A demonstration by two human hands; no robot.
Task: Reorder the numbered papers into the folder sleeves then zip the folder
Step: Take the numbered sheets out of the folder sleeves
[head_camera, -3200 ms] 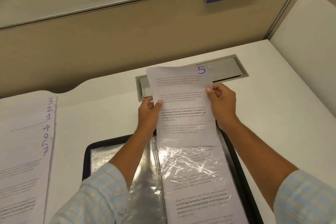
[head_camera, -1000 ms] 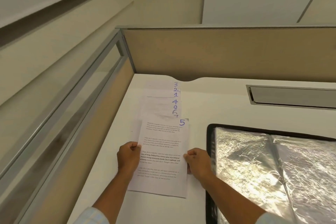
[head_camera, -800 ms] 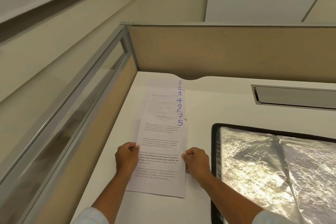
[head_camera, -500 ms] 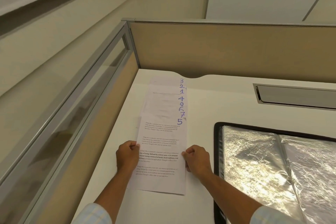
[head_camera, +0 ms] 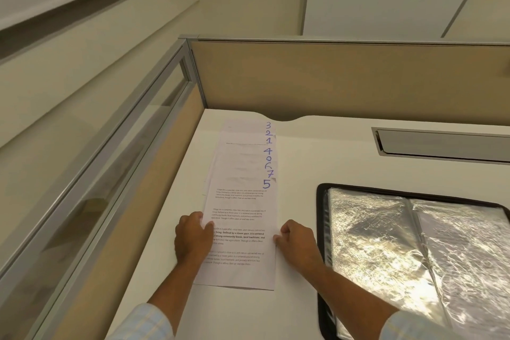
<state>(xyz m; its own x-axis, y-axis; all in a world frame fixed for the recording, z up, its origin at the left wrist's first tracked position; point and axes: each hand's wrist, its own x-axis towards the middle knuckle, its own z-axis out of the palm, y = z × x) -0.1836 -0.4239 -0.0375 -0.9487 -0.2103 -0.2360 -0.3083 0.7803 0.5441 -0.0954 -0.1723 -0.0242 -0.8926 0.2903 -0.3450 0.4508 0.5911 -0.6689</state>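
Two hands on sheet marked 5 (head_camera: 242,207), flat between them on desk (head_camera: 317,152). Left hand (head_camera: 193,237) curled, gripping left edge, thumb on top. Right hand (head_camera: 296,240) curled, pinching right edge. Beyond fingertips: staggered stack of numbered papers (head_camera: 242,157), sheet marked 5 overlapping its near end. Just right of right hand: open folder (head_camera: 321,229), black rim, shiny clear sleeves (head_camera: 386,243) facing up.

Both forearms reached forward from the near edge, bare beyond pale checked sleeves (head_camera: 143,323). The left hand (head_camera: 193,237) sat knuckles up, fingers curled, its thumb pinching the left edge of the sheet marked 5 (head_camera: 242,273). The right hand (head_camera: 296,240), level with it, curled likewise and pinched the sheet's right edge. The sheet's width separated the two hands.
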